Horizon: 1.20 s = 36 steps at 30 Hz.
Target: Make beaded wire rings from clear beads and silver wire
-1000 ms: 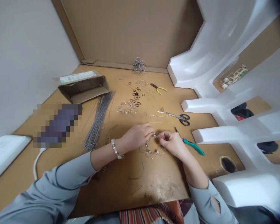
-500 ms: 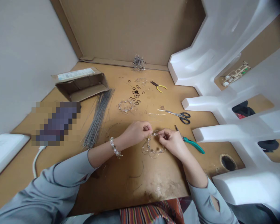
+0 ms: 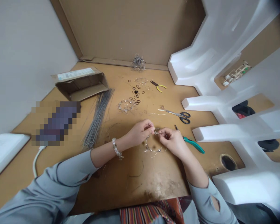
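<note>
Both hands meet over the near middle of the table, pinching a beaded wire loop (image 3: 159,150) of thin silvery wire with clear beads. My left hand (image 3: 143,132) has thumb and forefinger closed at the loop's upper left, beside a clear bead. With bent fingers, my right hand (image 3: 171,138) grips the wire just right of that bead. The rest of the loop hangs below the fingertips, loose wire ends sticking out. Teal-handled pliers (image 3: 194,144) lie right of my right hand. Beyond the hands lies another beaded wire piece (image 3: 126,106).
A bundle of grey wires (image 3: 98,116) lies left, by an open cardboard box (image 3: 84,88). Scissors (image 3: 178,115), yellow-handled pliers (image 3: 158,86), small dark rings (image 3: 136,95) and a tangled wire pile (image 3: 138,63) lie farther back. White molded foam (image 3: 207,133) borders the right side.
My left hand has shifted slightly right, closer to my right hand. The hanging part of the loop has changed shape, its wires now spread differently. My right hand stays nearly in place.
</note>
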Available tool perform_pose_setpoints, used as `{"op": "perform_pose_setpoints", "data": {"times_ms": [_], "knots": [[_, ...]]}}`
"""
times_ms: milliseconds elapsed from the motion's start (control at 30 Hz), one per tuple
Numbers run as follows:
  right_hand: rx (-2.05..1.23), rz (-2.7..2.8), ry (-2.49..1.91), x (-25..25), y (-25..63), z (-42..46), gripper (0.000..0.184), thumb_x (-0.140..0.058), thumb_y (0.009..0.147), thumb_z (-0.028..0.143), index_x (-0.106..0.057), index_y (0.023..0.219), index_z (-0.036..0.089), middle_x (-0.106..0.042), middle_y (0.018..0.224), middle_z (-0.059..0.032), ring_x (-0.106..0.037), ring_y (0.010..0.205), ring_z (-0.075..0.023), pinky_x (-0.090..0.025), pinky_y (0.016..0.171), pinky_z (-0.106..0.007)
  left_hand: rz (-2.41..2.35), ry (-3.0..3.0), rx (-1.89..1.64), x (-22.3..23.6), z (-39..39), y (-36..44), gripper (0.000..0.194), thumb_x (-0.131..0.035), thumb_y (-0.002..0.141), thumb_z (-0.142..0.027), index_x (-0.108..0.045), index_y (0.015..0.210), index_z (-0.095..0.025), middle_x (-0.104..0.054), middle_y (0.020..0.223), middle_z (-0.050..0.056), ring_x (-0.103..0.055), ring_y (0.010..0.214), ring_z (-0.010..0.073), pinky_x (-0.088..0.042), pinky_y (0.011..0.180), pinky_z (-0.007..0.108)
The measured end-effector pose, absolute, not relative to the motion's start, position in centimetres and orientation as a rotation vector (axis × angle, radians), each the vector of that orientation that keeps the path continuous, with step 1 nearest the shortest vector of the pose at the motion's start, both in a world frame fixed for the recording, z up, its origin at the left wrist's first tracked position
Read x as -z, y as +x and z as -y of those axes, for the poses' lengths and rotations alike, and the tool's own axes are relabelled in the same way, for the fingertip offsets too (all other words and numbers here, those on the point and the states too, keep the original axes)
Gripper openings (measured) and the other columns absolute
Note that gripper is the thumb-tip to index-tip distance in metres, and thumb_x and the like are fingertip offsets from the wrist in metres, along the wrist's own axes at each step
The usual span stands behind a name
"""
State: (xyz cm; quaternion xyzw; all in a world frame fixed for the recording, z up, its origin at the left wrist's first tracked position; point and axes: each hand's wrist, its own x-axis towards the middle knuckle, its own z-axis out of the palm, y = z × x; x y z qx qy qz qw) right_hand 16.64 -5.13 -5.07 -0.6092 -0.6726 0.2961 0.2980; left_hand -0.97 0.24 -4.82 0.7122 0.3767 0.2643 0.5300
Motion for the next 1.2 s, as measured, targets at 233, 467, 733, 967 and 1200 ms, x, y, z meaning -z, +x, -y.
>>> {"op": "perform_pose_setpoints", "data": {"times_ms": [233,467,733,967,1200], "knots": [[-0.794,1.841,-1.595,4.9,16.4,5.4,0.012,-0.052,0.076,0.024,-0.062,0.074,0.017,-0.056,0.057,0.0028,-0.046,0.05,-0.008,-0.037,0.051,-0.019,-0.82,1.368,-0.649,4.6,-0.6,-0.9,0.011,-0.055,0.078,-0.025,-0.049,0.08,-0.016,-0.058,0.064,-0.003,-0.054,0.063,0.0094,-0.041,0.066,0.024],[-0.807,1.833,-1.573,4.7,16.4,5.5,0.014,-0.052,0.078,0.026,-0.062,0.075,0.017,-0.055,0.056,0.0032,-0.044,0.049,-0.0076,-0.037,0.05,-0.019,-0.718,1.241,-0.515,4.5,-1.4,-1.7,0.018,-0.062,0.073,-0.026,-0.057,0.087,-0.015,-0.062,0.072,0.0,-0.056,0.069,0.01,-0.041,0.073,0.027],[-0.916,1.788,-1.518,5.1,16.2,5.5,0.013,-0.055,0.078,0.029,-0.062,0.079,0.018,-0.054,0.059,0.0033,-0.044,0.051,-0.0077,-0.037,0.051,-0.019,-0.831,1.701,-0.485,4.2,-1.1,-1.7,0.013,-0.059,0.075,-0.026,-0.062,0.078,-0.014,-0.053,0.065,-0.003,-0.047,0.062,0.009,-0.036,0.059,0.022],[-1.073,1.711,-1.45,5.3,16.3,5.5,0.016,-0.054,0.08,0.034,-0.059,0.083,0.018,-0.055,0.061,0.0034,-0.047,0.054,-0.0084,-0.04,0.055,-0.02,-0.805,1.811,-0.452,4.1,-1.5,-2.0,0.02,-0.053,0.08,-0.032,-0.063,0.081,-0.014,-0.059,0.069,0.0,-0.049,0.064,0.0109,-0.037,0.061,0.023],[-1.298,1.573,-1.4,5.2,16.1,5.4,0.021,-0.055,0.08,0.04,-0.055,0.082,0.019,-0.057,0.063,0.0024,-0.047,0.051,-0.0078,-0.041,0.05,-0.021,-0.749,1.75,-0.558,4.9,-1.0,-1.3,0.017,-0.048,0.084,-0.029,-0.053,0.077,-0.015,-0.054,0.071,-0.001,-0.048,0.067,0.0106,-0.04,0.063,0.023]]}}
